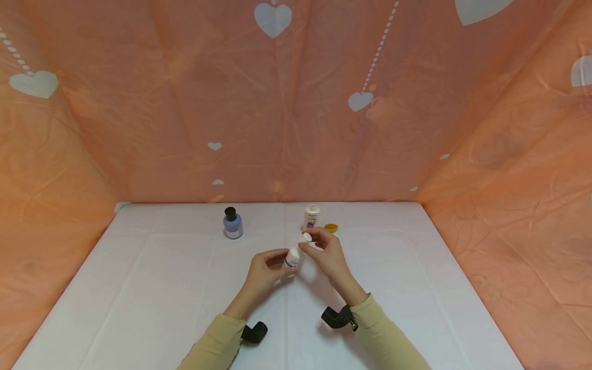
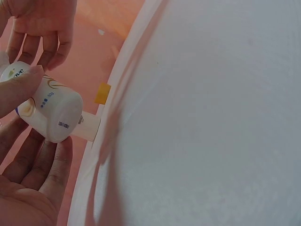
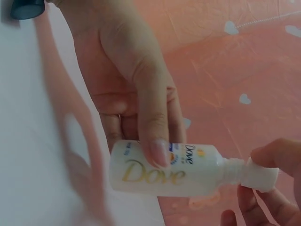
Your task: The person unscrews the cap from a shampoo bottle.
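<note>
My left hand (image 1: 265,270) grips a small white Dove bottle (image 3: 197,178) around its body, above the table. The bottle is tilted, its neck toward my right hand (image 1: 329,254). Between thumb and fingers, the right hand pinches a white cap (image 3: 261,176) at the neck's end. Part of the neck shows below the cap; whether they still touch, I cannot tell. In the left wrist view the bottle's base (image 2: 66,117) faces the camera. Just beyond the hands stands a second white bottle (image 1: 312,216), uncapped, with a yellow cap (image 1: 331,227) beside it.
A blue bottle with a black cap (image 1: 233,225) stands upright at the back, left of the hands. White cloth covers the table (image 1: 152,298). Orange sheeting (image 1: 277,118) with pale hearts encloses the back and both sides. Each wrist carries a black camera mount (image 1: 336,317).
</note>
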A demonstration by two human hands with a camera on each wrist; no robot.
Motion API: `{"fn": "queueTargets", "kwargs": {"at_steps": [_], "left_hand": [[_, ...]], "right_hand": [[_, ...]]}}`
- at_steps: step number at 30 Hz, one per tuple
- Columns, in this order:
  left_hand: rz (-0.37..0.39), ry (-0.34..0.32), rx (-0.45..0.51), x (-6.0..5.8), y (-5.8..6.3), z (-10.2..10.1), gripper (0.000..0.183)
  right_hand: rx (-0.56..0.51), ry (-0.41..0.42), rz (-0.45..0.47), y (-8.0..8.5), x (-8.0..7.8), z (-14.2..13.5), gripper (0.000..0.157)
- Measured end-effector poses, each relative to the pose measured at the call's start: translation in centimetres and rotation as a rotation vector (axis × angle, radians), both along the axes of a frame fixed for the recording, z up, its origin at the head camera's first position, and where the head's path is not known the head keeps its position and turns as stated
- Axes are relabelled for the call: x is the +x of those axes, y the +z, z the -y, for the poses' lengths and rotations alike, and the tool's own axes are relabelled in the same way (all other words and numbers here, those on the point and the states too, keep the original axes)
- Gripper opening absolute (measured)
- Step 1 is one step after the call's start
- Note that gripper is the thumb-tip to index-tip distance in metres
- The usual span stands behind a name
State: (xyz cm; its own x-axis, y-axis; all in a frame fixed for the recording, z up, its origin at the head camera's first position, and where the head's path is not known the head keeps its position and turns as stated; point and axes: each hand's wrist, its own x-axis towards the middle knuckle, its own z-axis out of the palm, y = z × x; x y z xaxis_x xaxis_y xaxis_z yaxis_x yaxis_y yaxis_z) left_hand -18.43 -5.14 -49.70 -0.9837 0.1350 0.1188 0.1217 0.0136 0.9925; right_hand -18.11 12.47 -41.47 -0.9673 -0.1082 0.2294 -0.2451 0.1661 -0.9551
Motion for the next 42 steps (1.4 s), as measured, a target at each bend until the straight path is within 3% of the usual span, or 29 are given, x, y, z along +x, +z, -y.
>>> {"fn": "queueTargets", "kwargs": {"at_steps": [8,13,21,27,42], "left_hand": [[0.027,-0.008,0.0,-0.1,0.2,0.0,0.048],[0.037,-0.007,0.002,-0.1,0.1,0.1,0.049],[0.007,0.001,-0.01,-0.4,0.1,0.1,0.05],[0.009,0.001,-0.027,-0.7,0.2,-0.1,0.051],[0.063,-0.025,-0.046,-1.6,0.5,-1.1,0.051]], "right_hand": [[-0.105,0.018,0.055,-2.3,-1.9,-1.3,0.031],[-0.138,0.013,0.042,-2.8,-2.2,-1.9,0.03],[-0.087,0.056,0.091,-3.0,-2.4,-3.0,0.038],[-0.039,0.079,0.168,-3.7,-2.6,-4.2,0.034],[0.009,-0.033,0.231,-6.1,-3.3,-7.5,0.035]]}}
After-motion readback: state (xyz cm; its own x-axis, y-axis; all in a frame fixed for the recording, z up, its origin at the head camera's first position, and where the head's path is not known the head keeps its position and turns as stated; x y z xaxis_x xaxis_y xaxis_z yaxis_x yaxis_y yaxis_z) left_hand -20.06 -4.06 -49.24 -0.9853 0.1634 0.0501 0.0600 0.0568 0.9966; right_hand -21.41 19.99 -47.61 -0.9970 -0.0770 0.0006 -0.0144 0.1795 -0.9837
